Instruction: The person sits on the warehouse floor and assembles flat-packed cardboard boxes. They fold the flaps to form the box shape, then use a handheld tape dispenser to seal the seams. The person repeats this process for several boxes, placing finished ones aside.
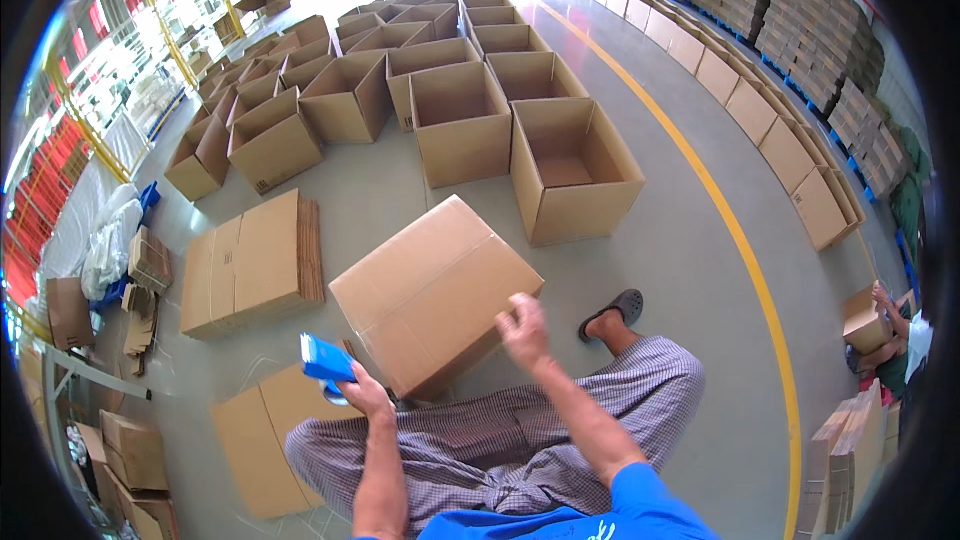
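Note:
A closed cardboard box [430, 290] sits tilted on the floor in front of my knees. My left hand [358, 393] grips a blue tape dispenser [327, 360] at the box's near left corner. At the box's near right edge, my right hand [524, 328] hovers with its fingers loosely curled, and I see nothing held in it. My legs in checked trousers [520, 430] stretch out below the box, and a dark sandal [612, 310] shows on my foot to the right.
Several open cardboard boxes [570, 165] stand in rows on the grey floor ahead. A stack of flattened cartons [255, 262] lies to the left, another flat sheet [262, 430] near my left knee. A yellow floor line [740, 240] runs right. A person [900, 335] handles a box at far right.

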Available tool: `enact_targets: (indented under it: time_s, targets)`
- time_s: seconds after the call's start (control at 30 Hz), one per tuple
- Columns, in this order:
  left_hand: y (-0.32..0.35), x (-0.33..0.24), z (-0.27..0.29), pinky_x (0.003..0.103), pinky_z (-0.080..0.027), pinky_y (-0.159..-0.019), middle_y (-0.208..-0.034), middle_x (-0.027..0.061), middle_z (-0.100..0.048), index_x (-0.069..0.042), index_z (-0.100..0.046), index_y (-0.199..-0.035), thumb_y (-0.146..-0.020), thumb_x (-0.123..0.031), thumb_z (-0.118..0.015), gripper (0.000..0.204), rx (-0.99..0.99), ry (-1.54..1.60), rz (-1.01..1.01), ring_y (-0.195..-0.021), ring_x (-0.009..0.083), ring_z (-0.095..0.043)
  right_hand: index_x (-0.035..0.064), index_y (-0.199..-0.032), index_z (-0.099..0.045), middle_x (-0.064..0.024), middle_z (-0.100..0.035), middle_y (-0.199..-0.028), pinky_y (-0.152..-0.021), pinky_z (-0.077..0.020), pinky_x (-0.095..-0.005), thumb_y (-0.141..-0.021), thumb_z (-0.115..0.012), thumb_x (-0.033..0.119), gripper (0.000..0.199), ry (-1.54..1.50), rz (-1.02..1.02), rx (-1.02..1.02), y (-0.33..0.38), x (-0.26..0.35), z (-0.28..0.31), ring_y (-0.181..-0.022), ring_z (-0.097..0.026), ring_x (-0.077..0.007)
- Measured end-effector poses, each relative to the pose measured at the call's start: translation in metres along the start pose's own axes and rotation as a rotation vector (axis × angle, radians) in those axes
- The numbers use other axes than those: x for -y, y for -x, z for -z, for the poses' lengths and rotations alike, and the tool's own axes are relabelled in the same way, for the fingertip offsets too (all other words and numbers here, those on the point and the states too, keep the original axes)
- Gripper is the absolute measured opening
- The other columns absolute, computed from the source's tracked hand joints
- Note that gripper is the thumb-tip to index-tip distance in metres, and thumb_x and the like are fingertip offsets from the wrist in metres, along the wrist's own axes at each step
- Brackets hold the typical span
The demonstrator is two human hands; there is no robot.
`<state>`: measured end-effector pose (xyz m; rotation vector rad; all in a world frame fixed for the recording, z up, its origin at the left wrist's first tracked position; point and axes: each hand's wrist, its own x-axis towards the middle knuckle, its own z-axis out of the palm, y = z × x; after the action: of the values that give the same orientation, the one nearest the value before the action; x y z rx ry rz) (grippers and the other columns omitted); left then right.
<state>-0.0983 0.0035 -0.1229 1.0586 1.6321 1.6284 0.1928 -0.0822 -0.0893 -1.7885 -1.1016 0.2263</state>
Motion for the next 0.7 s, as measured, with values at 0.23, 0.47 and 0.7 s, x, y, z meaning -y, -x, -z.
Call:
enact_targets:
  time_s: [0.23, 0.47, 0.7]
  targets:
    - [0.054, 0.023, -0.003, 0.041, -0.042, -0.099, -0.125, 0.0194, -0.055, 0.008, -0.042, -0.129, -0.095, -0.015, -0.057, 0.043, -0.009, -0.085, 0.312, -0.11, 0.0308, -0.055, -0.0044, -0.144, -0.031, -0.0236, -0.037, -0.146, -0.112, -0.0324, -0.0428, -0.088, -0.065, 0.047, 0.083, 0.149, -0.284, 0.196, -0.05, -0.084, 0.022, -0.135, -0.037, -0.0385]
    - [-0.031, 0.045, -0.005, 0.041, -0.041, -0.1, -0.125, 0.0199, -0.055, 0.009, -0.045, -0.128, -0.096, -0.017, -0.056, 0.042, -0.024, -0.167, 0.038, -0.109, 0.0307, -0.055, -0.0035, -0.131, -0.041, -0.0286, -0.047, -0.128, -0.098, -0.0431, -0.0504, -0.083, -0.069, 0.043, 0.072, 0.323, -0.439, 0.304, 0.04, -0.016, 0.035, -0.118, -0.05, -0.0436]
    - [-0.037, 0.003, -0.052, 0.043, -0.044, -0.096, -0.12, 0.0274, -0.057, 0.01, -0.047, -0.125, -0.097, -0.024, -0.057, 0.045, -0.17, -0.27, -0.059, -0.104, 0.0378, -0.058, 0.0007, -0.094, -0.068, -0.0047, -0.069, -0.084, -0.076, -0.0511, -0.0284, -0.093, -0.065, 0.031, 0.03, -0.422, -0.579, 1.152, 0.133, 0.023, 0.086, -0.076, -0.064, -0.0119]
